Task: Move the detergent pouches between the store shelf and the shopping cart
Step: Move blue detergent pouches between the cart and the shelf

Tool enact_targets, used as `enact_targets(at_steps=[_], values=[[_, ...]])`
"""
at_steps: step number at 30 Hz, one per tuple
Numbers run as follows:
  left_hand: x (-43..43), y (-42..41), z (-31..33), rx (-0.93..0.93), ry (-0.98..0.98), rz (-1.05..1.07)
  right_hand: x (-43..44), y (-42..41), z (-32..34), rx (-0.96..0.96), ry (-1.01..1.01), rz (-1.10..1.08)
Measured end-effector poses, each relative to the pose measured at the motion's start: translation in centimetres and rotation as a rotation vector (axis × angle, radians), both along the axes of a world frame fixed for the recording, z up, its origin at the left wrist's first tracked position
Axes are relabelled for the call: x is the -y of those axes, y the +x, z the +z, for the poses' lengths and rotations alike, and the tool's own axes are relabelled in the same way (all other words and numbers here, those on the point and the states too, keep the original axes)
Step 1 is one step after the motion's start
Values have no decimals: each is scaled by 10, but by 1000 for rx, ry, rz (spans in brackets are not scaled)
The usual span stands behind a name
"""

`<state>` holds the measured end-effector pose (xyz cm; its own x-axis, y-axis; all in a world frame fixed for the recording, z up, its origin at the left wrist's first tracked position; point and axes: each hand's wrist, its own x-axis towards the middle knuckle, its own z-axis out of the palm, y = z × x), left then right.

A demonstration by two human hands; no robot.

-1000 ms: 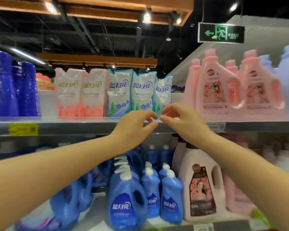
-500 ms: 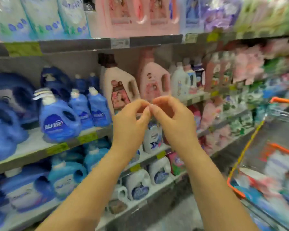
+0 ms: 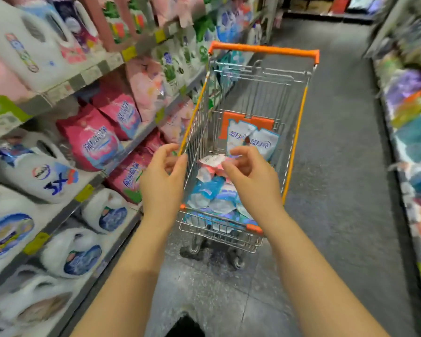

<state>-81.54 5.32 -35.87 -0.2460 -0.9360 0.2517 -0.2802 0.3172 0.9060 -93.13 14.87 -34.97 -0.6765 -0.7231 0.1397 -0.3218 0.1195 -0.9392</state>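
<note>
Blue-and-white and pink detergent pouches (image 3: 212, 190) heaped in the wire shopping cart (image 3: 294, 147), two white-and-teal ones upright at its far end, left hand (image 3: 162, 181) and right hand (image 3: 250, 181) above the near end, fingers loosely curled, gripping nothing, store shelf (image 3: 102, 66) on the left

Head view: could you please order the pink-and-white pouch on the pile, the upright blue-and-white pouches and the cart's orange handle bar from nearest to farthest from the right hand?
1. Pink-and-white pouch, atop the pile beside the fingertips of the right hand.
2. Upright blue-and-white pouches, leaning deeper in the wire cart.
3. Orange handle bar, across the cart's far end.
</note>
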Motion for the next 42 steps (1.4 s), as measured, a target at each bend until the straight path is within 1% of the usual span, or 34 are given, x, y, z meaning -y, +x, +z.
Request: enact_targets(at_steps=[3, 8, 13, 16, 17, 19, 21, 24, 27, 29, 33, 36, 38, 40, 42], values=[[27, -43, -38, 91, 68, -31, 12, -47, -41, 55, 128, -114], [87, -115, -111, 237, 220, -179, 59, -107, -116, 166, 333, -238], [144, -173, -179, 498, 291, -347, 111, -147, -182, 330, 434, -349], [150, -198, -213, 641, 337, -449, 120, -168, -220, 430, 544, -461], [149, -206, -224, 661, 369, -468, 120, -173, -233, 467, 584, -503], [141, -221, -247, 627, 414, -471, 117, -177, -260, 504, 662, -578], [132, -237, -268, 609, 449, -482, 114, -178, -288, 532, 677, -644], [114, -262, -301, 670, 529, -571, 111, -177, -323, 618, 725, -733], [101, -276, -332, 800, 607, -603, 109, -173, -342, 650, 709, -800], [96, -280, -347, 879, 618, -590, 106, -170, -349, 656, 685, -824], [93, -290, -361, 1008, 630, -540, 101, -165, -357, 663, 663, -824], [108, -297, -373, 1116, 703, -509, 98, -164, -360, 706, 669, -812], [114, -301, -376, 1155, 756, -566, 97, -165, -359, 723, 681, -809], [114, -305, -371, 1157, 751, -598, 97, -167, -358, 732, 686, -805], [113, -312, -362, 1084, 739, -615, 96, -170, -354, 770, 666, -807]])
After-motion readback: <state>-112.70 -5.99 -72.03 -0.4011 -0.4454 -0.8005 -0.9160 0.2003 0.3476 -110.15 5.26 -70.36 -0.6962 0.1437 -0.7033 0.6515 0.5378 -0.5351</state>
